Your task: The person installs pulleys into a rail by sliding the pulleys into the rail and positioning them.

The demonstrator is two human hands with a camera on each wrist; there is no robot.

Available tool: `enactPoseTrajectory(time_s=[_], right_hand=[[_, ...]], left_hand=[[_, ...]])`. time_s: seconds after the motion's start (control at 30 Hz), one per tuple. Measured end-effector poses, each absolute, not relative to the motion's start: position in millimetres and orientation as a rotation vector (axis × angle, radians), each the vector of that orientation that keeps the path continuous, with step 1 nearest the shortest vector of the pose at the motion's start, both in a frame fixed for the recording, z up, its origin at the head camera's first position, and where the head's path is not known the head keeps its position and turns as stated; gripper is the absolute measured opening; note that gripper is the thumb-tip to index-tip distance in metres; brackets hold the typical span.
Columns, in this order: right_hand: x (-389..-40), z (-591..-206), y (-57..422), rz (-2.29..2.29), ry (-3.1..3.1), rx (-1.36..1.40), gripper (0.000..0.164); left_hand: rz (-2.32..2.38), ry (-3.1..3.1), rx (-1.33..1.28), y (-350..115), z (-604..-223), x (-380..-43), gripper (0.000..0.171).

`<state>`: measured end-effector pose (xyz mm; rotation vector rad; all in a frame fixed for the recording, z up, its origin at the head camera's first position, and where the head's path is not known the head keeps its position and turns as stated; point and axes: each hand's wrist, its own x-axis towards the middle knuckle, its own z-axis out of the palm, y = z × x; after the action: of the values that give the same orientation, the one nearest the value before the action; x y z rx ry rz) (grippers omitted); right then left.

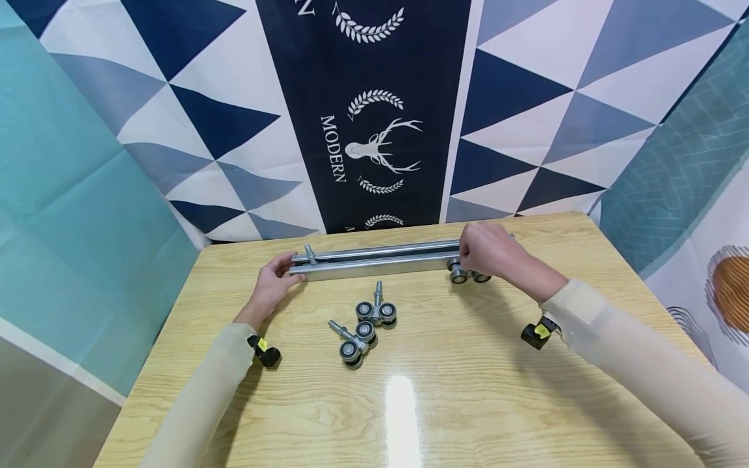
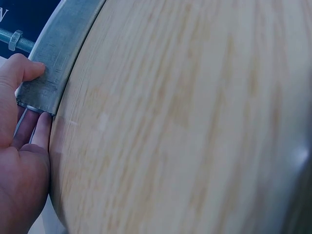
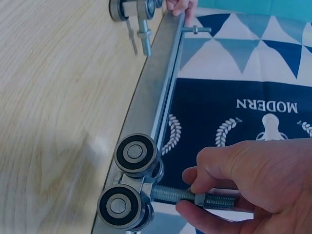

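A metal channel track [image 1: 374,265] lies along the back of the table, its slot facing up. My left hand [image 1: 273,286] grips its left end; in the left wrist view the thumb is on the side wall and fingers are at the end opening. Near that end a threaded bolt [image 1: 310,253] stands up from the slot. In my right hand [image 3: 248,180] the threaded bolt of a roller trolley [image 3: 131,180] is pinched, its wheels in front of the track's right part. Two more trolleys [image 1: 376,311] [image 1: 358,343] lie on the table in front of the track.
The wooden table [image 1: 468,390] meets a patterned cloth backdrop [image 1: 374,130] just behind the track. A teal panel [image 1: 88,195] rises along the left side. On the right hangs a patterned cloth [image 1: 696,279].
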<state>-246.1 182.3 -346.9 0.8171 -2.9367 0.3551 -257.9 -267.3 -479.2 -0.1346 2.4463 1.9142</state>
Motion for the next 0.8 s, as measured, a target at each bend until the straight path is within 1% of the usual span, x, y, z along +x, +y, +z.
enactPoseTrajectory(time_s=[0.23,0.5,0.8], right_hand=[[-253,-347,191,0.337,-2.919,0.819,0.038],[-258,-343,205,0.327,-2.947,0.763,0.026],[-265,-339,222,0.303,-2.935,0.708,0.025]], left_hand=[[1.92,2.433,-0.142,-267,-478,-257,0.068],[1.909,2.463,-0.127,-267,-482,-259,0.066],[1.919,2.46,-0.13,-268,-483,-259,0.064]])
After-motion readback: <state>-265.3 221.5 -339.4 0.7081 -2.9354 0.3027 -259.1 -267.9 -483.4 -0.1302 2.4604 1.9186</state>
